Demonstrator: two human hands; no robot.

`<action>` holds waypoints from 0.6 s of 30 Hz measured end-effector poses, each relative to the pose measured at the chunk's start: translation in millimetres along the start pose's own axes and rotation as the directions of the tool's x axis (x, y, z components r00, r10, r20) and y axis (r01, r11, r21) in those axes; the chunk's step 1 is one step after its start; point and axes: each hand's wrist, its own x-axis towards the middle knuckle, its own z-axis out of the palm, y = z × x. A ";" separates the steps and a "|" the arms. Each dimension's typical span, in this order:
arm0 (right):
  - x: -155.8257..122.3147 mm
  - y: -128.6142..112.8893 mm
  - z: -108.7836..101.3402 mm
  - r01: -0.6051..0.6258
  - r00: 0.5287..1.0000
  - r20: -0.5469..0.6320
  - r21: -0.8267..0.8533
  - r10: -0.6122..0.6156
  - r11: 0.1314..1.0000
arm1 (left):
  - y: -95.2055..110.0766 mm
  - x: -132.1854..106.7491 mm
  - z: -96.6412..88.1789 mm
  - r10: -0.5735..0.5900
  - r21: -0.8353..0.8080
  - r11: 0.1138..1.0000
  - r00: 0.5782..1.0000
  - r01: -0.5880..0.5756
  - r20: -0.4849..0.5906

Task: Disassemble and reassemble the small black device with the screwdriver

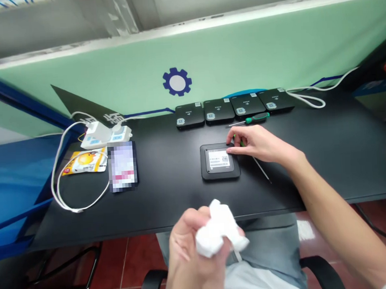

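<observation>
My left hand point(189, 249) is raised above my lap, shut on a crumpled white tissue point(218, 230). On the black desk, my right hand point(261, 144) grips a green-handled screwdriver point(261, 168), its thin metal shaft pointing toward me. My fingertips rest at the edge of a square black device point(221, 171), which lies with its white label and QR code facing up. Part of the screwdriver's handle is hidden by my fingers.
Several black devices point(235, 108) stand in a row at the back, with a second green-handled screwdriver point(248, 120) in front. To the left lie a white power strip point(105, 136), white cable point(67, 182), yellow packet point(86, 162) and pixelated phone point(122, 166).
</observation>
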 end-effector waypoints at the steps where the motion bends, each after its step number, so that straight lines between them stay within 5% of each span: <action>1: 0.1 0.0 0.0 -0.002 1.000 0.001 -0.002 0.002 1.000 | 1.9 3.8 -2.7 0.026 -0.005 1.000 0.998 -0.026 -0.050; 5: -0.3 -0.7 -0.3 -0.009 1.000 0.008 0.002 0.009 1.000 | 7.9 19.8 -18.1 0.146 0.010 0.989 0.966 -0.147 -0.213; 14: -0.2 -3.0 0.6 -0.029 0.999 0.013 -0.006 0.029 1.000 | 22.1 50.2 -58.3 0.279 0.179 0.954 0.933 -0.241 -0.226; 18: -0.8 -3.1 1.2 -0.029 1.000 0.009 -0.011 0.030 1.000 | 52.6 67.1 -90.9 0.440 0.351 0.872 0.861 -0.342 -0.256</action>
